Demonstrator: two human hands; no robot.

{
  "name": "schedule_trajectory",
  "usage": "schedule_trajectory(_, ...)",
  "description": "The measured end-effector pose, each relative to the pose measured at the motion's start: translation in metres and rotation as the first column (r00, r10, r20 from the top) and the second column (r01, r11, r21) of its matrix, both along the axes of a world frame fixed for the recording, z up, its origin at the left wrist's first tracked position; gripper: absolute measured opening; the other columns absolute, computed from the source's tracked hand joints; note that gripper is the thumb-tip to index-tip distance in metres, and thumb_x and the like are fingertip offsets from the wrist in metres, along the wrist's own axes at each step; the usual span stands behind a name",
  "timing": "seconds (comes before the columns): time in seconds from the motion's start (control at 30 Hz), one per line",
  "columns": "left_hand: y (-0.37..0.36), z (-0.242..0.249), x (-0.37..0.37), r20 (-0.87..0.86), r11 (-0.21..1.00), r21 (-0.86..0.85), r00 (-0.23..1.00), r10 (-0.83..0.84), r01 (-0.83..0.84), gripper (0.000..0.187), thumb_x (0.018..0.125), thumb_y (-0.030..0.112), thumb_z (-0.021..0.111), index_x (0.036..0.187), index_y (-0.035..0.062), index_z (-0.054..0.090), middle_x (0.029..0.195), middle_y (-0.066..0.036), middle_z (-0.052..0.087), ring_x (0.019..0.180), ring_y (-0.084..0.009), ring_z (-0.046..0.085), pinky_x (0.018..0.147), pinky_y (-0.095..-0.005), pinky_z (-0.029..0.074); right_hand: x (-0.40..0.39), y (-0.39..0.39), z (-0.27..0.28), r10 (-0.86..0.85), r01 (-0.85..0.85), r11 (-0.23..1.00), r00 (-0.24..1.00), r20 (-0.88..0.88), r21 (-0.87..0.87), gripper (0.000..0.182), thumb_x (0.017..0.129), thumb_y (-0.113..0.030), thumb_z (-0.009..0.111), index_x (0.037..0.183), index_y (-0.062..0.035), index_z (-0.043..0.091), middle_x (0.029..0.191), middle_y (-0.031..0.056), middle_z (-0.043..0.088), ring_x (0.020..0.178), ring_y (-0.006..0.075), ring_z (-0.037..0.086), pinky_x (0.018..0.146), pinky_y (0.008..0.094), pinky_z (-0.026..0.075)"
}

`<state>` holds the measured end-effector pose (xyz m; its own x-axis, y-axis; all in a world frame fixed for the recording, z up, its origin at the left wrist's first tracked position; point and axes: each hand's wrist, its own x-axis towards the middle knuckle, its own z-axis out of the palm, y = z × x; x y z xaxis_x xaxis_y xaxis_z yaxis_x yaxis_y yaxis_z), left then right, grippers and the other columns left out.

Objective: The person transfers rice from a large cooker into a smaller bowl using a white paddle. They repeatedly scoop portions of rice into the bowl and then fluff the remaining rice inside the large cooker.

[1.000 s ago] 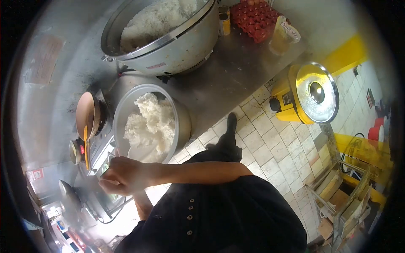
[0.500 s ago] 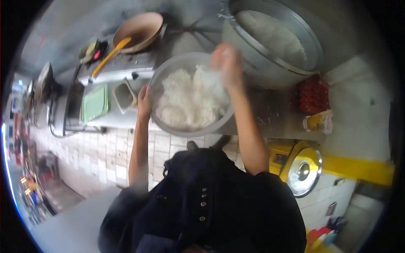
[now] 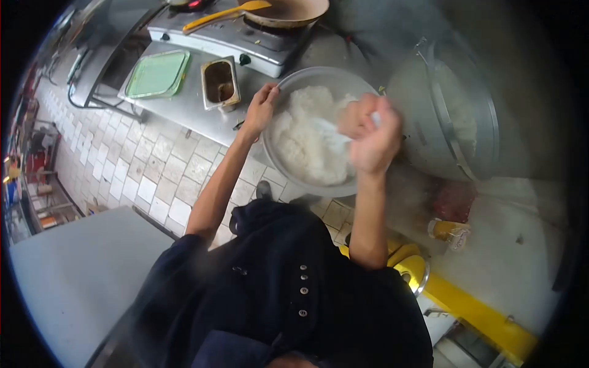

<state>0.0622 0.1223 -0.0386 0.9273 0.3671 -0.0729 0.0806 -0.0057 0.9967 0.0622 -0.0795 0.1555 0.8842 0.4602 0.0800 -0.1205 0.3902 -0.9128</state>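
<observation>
A wide translucent plastic bowl (image 3: 274, 161) full of cooked white rice (image 3: 304, 147) is in front of me. My left hand (image 3: 262, 110) grips its left rim, thumb and fingers pinching the edge. Over the bowl's right side, my right hand (image 3: 373, 136) is closed in a fist around the handle of a white rice paddle (image 3: 332, 132). The paddle's blade is blurred and dips into the rice. To the right of the bowl, a large metal pot (image 3: 417, 110) also holds rice, hazy behind steam.
Beyond the bowl is a stove (image 3: 227, 40) bearing a wok (image 3: 300, 13) and a yellow spatula (image 3: 221, 17). Left on the steel counter sit a green-lidded container (image 3: 158, 73) and a small metal pan (image 3: 219, 84). A yellow-filled jar (image 3: 446, 230) stands at right.
The view has turned, so the bowl and stove appear farther right. My right hand has moved lower against the bowl, and the white paddle now shows in the rice. My left hand still holds the rim.
</observation>
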Motion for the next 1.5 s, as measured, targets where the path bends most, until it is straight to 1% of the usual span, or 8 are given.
schedule_trajectory(0.23, 0.001, -0.01, 0.007, 0.108, 0.979, -0.204, 0.994, 0.023, -0.001, 0.04, 0.102, 0.033, 0.041, 0.117, 0.0002, 0.058, 0.1, -0.002, 0.06, 0.096, -0.0109, 0.05, 0.088, -0.0247, 0.039, -0.02, 0.044, -0.138, 0.013, 0.007, 0.967, 0.997, 0.075, -0.253, 0.041, 0.097, -0.032, 0.031, 0.06, -0.0122, 0.031, 0.05, -0.0027, 0.027, 0.044, 0.0069, 0.022, 0.043, 0.0272, 0.019)
schedule_trajectory(0.47, -0.003, -0.004, 0.002, 0.027, 0.944, -0.325, 0.997, 0.073, -0.06, 0.079, 0.097, 0.063, 0.019, 0.121, -0.0009, 0.059, 0.117, -0.01, 0.06, 0.111, -0.0202, 0.052, 0.1, -0.0315, 0.036, 0.011, 0.053, -0.037, -0.193, 0.175, 0.96, 0.979, 0.061, 0.22, 0.044, 0.095, -0.035, 0.038, 0.057, -0.0146, 0.025, 0.049, -0.0041, 0.022, 0.043, 0.0082, 0.017, 0.042, 0.028, 0.015)
schedule_trajectory(0.53, -0.004, 0.014, -0.004, 0.059, 0.948, -0.317, 0.998, 0.0, 0.019, 0.077, 0.099, 0.059, 0.017, 0.12, -0.0027, 0.058, 0.117, -0.011, 0.06, 0.111, -0.021, 0.051, 0.1, -0.0325, 0.036, 0.031, 0.075, -0.113, -0.188, 0.188, 0.982, 0.975, 0.12, 0.015, 0.044, 0.095, -0.033, 0.038, 0.057, -0.0135, 0.027, 0.049, -0.0033, 0.024, 0.043, 0.007, 0.022, 0.042, 0.0268, 0.017)
schedule_trajectory(0.73, -0.007, 0.005, -0.005, 0.16, 0.991, -0.135, 0.987, 0.022, 0.0, 0.05, 0.103, 0.041, 0.032, 0.117, 0.0, 0.057, 0.107, -0.011, 0.062, 0.103, -0.0177, 0.053, 0.096, -0.0301, 0.038, 0.028, 0.069, -0.007, -0.022, 0.07, 0.991, 0.926, 0.377, -0.115, 0.046, 0.098, -0.032, 0.035, 0.057, -0.0105, 0.03, 0.049, -0.0035, 0.026, 0.042, 0.0068, 0.026, 0.041, 0.0252, 0.017)
schedule_trajectory(0.87, -0.004, -0.017, 0.006, 0.162, 0.998, -0.054, 0.987, 0.024, -0.015, 0.043, 0.103, 0.036, 0.036, 0.117, 0.0015, 0.056, 0.103, -0.009, 0.062, 0.101, -0.0172, 0.054, 0.094, -0.03, 0.039, 0.053, 0.056, -0.116, -0.063, 0.074, 0.993, 0.991, 0.118, -0.088, 0.042, 0.096, -0.032, 0.037, 0.059, -0.0133, 0.03, 0.047, -0.0043, 0.024, 0.039, 0.0072, 0.021, 0.039, 0.0263, 0.015)
schedule_trajectory(1.07, -0.008, -0.02, 0.004, 0.125, 0.997, 0.064, 0.992, 0.03, -0.038, 0.038, 0.101, 0.033, 0.04, 0.114, 0.0005, 0.055, 0.099, -0.014, 0.062, 0.097, -0.0205, 0.057, 0.088, -0.0318, 0.043, 0.038, 0.054, -0.007, 0.015, 0.069, 0.959, 0.957, 0.291, -0.275, 0.043, 0.098, -0.031, 0.034, 0.061, -0.0119, 0.032, 0.049, -0.0037, 0.028, 0.041, 0.0062, 0.024, 0.04, 0.025, 0.017)
schedule_trajectory(1.27, 0.002, -0.011, -0.001, 0.126, 0.99, 0.129, 0.991, 0.045, -0.061, 0.05, 0.101, 0.039, 0.04, 0.113, -0.0056, 0.059, 0.107, -0.02, 0.065, 0.101, -0.026, 0.059, 0.092, -0.0332, 0.042, 0.057, 0.018, -0.103, -0.333, 0.365, 0.891, 0.93, 0.157, -0.27, 0.043, 0.097, -0.034, 0.034, 0.059, -0.013, 0.029, 0.049, -0.0036, 0.026, 0.043, 0.0081, 0.024, 0.042, 0.0265, 0.017)
schedule_trajectory(1.5, -0.001, -0.003, 0.001, 0.179, 0.997, 0.041, 0.983, 0.05, -0.058, 0.036, 0.101, 0.029, 0.042, 0.111, -0.0019, 0.058, 0.094, -0.013, 0.064, 0.088, -0.0184, 0.056, 0.085, -0.031, 0.043, 0.051, -0.047, 0.024, -0.395, 0.399, 0.916, 0.884, 0.25, 0.033, 0.042, 0.095, -0.035, 0.035, 0.059, -0.0129, 0.03, 0.048, -0.002, 0.025, 0.043, 0.01, 0.022, 0.042, 0.0296, 0.018)
